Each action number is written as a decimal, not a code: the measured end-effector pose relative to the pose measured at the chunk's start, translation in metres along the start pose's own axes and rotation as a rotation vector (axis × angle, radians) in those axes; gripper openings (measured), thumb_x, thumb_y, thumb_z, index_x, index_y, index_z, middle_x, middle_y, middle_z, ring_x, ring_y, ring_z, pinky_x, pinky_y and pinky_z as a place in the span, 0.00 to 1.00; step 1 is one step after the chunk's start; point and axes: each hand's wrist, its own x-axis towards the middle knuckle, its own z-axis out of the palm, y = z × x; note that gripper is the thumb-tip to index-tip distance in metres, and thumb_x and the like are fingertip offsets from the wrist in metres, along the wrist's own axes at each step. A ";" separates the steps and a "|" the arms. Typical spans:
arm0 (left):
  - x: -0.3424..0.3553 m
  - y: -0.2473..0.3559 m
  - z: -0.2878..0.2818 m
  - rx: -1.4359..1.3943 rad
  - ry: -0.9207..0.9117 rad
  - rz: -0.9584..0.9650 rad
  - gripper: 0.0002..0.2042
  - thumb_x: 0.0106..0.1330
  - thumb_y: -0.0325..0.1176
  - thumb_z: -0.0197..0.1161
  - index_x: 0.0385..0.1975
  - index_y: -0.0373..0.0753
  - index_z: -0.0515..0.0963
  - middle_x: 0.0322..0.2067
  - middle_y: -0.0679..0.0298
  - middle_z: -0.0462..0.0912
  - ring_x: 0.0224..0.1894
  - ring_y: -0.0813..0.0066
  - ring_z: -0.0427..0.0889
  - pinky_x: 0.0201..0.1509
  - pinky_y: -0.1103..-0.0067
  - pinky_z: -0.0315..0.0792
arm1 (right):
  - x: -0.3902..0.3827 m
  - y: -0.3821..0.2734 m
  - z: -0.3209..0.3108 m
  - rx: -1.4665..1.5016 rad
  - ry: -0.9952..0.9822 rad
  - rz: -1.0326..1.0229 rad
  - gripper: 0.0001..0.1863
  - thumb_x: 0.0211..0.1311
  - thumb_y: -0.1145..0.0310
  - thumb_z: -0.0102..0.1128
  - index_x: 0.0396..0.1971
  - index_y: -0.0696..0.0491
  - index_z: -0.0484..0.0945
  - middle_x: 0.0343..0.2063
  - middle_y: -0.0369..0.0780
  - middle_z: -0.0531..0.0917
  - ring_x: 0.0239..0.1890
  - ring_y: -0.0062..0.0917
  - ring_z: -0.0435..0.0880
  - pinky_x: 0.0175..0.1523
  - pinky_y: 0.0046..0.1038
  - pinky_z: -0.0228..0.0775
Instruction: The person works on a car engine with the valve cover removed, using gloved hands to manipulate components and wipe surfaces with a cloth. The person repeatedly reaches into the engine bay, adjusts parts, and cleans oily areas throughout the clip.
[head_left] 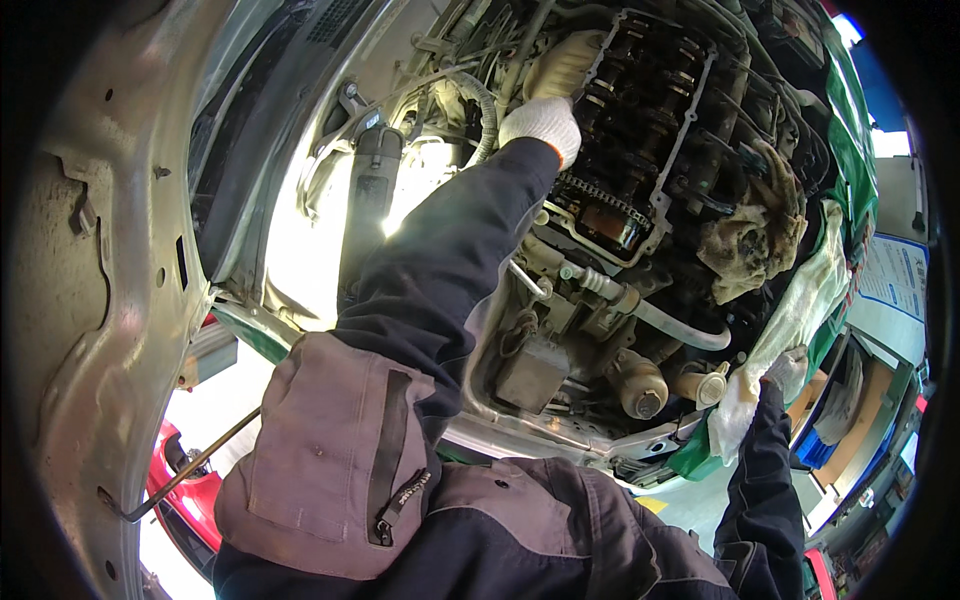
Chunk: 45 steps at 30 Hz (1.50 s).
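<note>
Left gloved hand (543,124) presses flat on exposed engine head (640,120) edge; head's long axis runs away from person. Right gloved hand (787,370) clutches white cloth (790,320) right of engine head.

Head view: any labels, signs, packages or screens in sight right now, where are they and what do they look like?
Poster or chart sheet: at the right edge beyond the green car body, a rectangular white sheet with blue areas and small print, tilted.
Small label: on top of the dark work light at upper left of the engine bay, a tiny pale rectangle.
No screens or packages that I can make out.
</note>
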 end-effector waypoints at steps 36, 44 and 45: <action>0.071 -0.001 -0.011 -0.095 -0.031 -0.027 0.19 0.69 0.37 0.64 0.58 0.43 0.85 0.59 0.47 0.86 0.61 0.46 0.86 0.64 0.59 0.82 | -0.013 -0.010 -0.017 0.019 -0.069 0.062 0.31 0.82 0.40 0.43 0.48 0.52 0.86 0.37 0.55 0.89 0.40 0.56 0.88 0.44 0.51 0.78; 0.092 -0.008 0.005 0.130 -0.079 0.108 0.18 0.69 0.36 0.62 0.57 0.42 0.85 0.59 0.46 0.86 0.60 0.47 0.87 0.63 0.60 0.82 | -0.011 -0.013 -0.018 0.075 -0.074 0.090 0.31 0.82 0.39 0.44 0.49 0.52 0.86 0.40 0.55 0.89 0.42 0.57 0.88 0.45 0.54 0.78; 0.098 -0.003 0.003 -0.039 -0.019 -0.036 0.18 0.69 0.37 0.63 0.57 0.42 0.86 0.59 0.46 0.86 0.60 0.45 0.87 0.63 0.59 0.83 | -0.012 -0.014 -0.019 0.034 -0.049 0.069 0.31 0.82 0.39 0.44 0.49 0.51 0.86 0.40 0.55 0.89 0.42 0.57 0.88 0.46 0.54 0.78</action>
